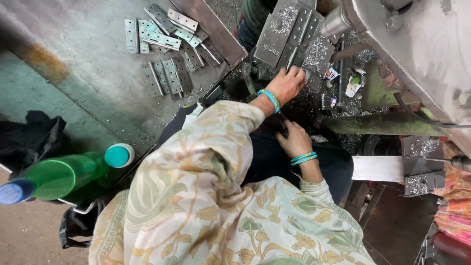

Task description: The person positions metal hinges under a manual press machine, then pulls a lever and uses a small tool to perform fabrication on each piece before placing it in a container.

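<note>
Grimy workshop flooring and a grey steel sheet [88,64] fill the left side, where a green bottle [64,174] lies beside a dark bag [29,135]. Farther along that sheet, loose metal hinges [167,54] lie scattered, some overlapping near its edge. Moving right, the left hand [287,84] reaches up to the hinge plates [289,37] stacked on the machine bed, fingers curled over their lower edge; whether it truly grips one I cannot tell. Just below, the right hand [296,140] rests low over the lap, loosely curled, and what it holds is hidden. Metal shavings [319,51] cover the bed (sharp curls, judging by the glint), so bare fingers could likely get cut, and a nudged stack might slide off.
</note>
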